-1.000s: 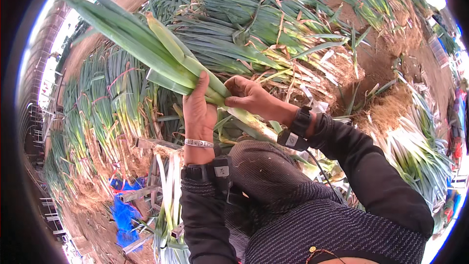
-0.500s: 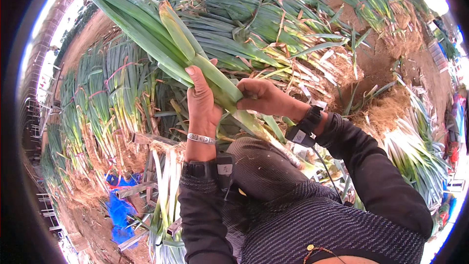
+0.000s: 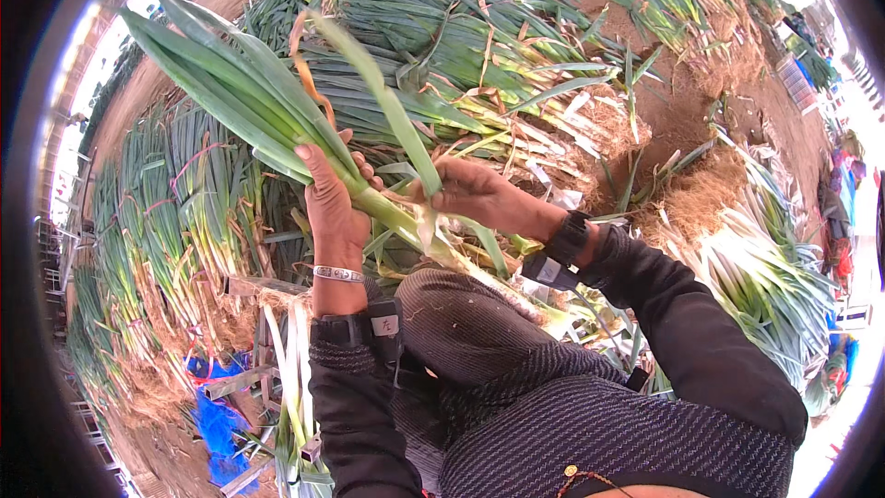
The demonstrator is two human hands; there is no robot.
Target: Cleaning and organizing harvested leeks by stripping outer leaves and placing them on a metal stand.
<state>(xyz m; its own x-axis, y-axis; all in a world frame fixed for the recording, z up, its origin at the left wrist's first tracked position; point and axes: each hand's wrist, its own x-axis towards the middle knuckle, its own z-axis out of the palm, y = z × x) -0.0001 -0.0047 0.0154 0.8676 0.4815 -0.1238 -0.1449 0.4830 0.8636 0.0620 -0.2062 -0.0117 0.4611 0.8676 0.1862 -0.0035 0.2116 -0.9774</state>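
Peeling looks like the step in hand: right fingers and thumb of the right hand (image 3: 484, 194) pinch a leaf strip (image 3: 393, 111), while the left hand (image 3: 332, 203) curls snugly round the leek (image 3: 395, 215), slanting just beyond the knee (image 3: 456, 309). Next pull probably wants that left grip steady. Big leafy pile (image 3: 396, 51) farther past the knee, bundles (image 3: 198, 221) left of it.

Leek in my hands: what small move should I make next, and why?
Perhaps draw the loose outer leaf down along the leek with your right hand: that hand pinches the leaf, whose tip stands away from the rest, while your left hand wraps the leek nearer its green top, which should steady it.
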